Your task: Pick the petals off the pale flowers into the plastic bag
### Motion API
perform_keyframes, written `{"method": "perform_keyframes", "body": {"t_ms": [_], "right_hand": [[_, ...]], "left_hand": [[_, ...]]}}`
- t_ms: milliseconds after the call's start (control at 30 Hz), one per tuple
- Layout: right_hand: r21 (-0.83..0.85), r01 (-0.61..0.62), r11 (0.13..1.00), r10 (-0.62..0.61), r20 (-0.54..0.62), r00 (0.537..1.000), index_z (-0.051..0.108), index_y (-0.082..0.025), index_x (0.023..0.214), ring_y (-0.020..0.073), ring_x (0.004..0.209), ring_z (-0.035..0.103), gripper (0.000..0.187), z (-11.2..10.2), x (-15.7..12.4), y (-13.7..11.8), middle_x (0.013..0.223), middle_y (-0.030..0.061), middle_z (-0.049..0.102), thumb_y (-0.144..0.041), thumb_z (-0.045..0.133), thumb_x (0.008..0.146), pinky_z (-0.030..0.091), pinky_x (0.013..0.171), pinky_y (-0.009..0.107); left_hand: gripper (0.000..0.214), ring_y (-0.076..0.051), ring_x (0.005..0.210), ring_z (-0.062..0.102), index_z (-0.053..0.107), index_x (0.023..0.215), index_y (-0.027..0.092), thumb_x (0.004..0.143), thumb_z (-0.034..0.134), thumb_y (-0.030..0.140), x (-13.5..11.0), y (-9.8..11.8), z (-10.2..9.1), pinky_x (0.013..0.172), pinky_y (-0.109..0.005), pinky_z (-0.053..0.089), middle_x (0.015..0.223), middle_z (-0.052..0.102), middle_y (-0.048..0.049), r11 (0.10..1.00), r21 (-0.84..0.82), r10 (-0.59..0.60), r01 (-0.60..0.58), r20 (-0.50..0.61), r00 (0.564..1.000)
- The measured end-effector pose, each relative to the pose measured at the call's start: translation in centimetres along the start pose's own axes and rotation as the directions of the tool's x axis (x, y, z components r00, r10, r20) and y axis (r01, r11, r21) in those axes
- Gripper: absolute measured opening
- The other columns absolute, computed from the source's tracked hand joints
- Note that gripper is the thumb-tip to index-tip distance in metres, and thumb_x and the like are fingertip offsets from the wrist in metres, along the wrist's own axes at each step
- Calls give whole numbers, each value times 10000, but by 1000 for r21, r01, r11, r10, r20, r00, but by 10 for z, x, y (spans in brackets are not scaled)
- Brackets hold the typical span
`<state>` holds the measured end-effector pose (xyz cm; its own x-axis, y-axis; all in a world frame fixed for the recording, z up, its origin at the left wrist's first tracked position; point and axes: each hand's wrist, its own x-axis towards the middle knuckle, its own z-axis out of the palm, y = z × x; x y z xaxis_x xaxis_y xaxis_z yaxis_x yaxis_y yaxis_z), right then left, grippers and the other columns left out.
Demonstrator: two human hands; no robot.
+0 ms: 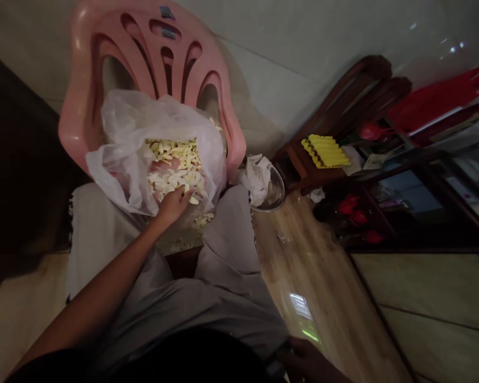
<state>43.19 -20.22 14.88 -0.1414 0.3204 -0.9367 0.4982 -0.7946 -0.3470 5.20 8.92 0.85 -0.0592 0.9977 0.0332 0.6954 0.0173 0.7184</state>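
Left hand (pixel 172 206) half-open on pale flakes (pixel 173 170), gripping nothing, right hand (pixel 305 361) too dark to read; a careless push could tip the thin bag (pixel 143 125) and spill them

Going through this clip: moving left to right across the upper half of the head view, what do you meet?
Pink plastic chair → clear plastic bag → steel bowl → yellow moulded tray → red object

A wall (pixel 279 69) is observed along the top of the frame, and a wooden floor (pixel 327 276) at lower right. A pink plastic chair (pixel 143 53) is placed upper left; a dark wooden chair (pixel 343 101) and a glass-fronted cabinet (pixel 419 202) are positioned at right.
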Motion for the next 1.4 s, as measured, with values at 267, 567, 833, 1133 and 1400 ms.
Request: {"method": "perform_keyframes", "body": {"t_ms": [267, 567, 833, 1133, 1400], "right_hand": [[56, -120, 991, 98, 300, 949, 708, -95, 981, 201, 696, 744, 281, -37, -28, -43, 865, 135, 745, -271, 660, 766, 517, 502, 192], [-39, -145, 989, 149, 356, 922, 708, -104, 913, 208, 719, 769, 246, -65, -17, -14, 833, 126, 774, -150, 603, 695, 599, 528, 222], [-155, -206, 966, 252, 411, 876, 771, -112, 956, 197, 787, 767, 259, -77, -13, 3, 877, 132, 783, -233, 628, 776, 589, 539, 192], [-177, -205, 963, 262, 414, 872, 772, -127, 971, 206, 849, 768, 263, -80, -9, 16, 953, 133, 786, -247, 669, 761, 600, 606, 207], [-112, -191, 975, 220, 424, 878, 760, -135, 1005, 209, 899, 764, 282, -82, 3, 35, 998, 131, 783, -306, 701, 789, 609, 681, 236]], "left_hand": [[358, -189, 624, 486, 443, 719, 231, 966, 398, 486, 2, 2, 1, 620, -278, 288, 603, 476, 5, 996, 85, 8, -10, 17, 1000], [367, -242, 750, 635, 563, 808, 219, 980, 380, 487, 2, 7, 3, 650, -297, 380, 737, 670, -68, 973, 233, -18, 0, 73, 997], [384, -268, 795, 665, 591, 843, 210, 963, 393, 516, 2, 3, 8, 675, -313, 393, 775, 702, -92, 979, 204, 2, -23, 104, 995], [397, -257, 855, 665, 616, 922, 188, 986, 387, 506, 0, 10, 7, 699, -305, 405, 845, 715, -92, 959, 283, -25, -18, 147, 989], [423, -283, 857, 673, 624, 933, 193, 978, 379, 535, 1, 7, 9, 688, -323, 403, 843, 718, -110, 959, 284, -23, -20, 150, 988]]}}
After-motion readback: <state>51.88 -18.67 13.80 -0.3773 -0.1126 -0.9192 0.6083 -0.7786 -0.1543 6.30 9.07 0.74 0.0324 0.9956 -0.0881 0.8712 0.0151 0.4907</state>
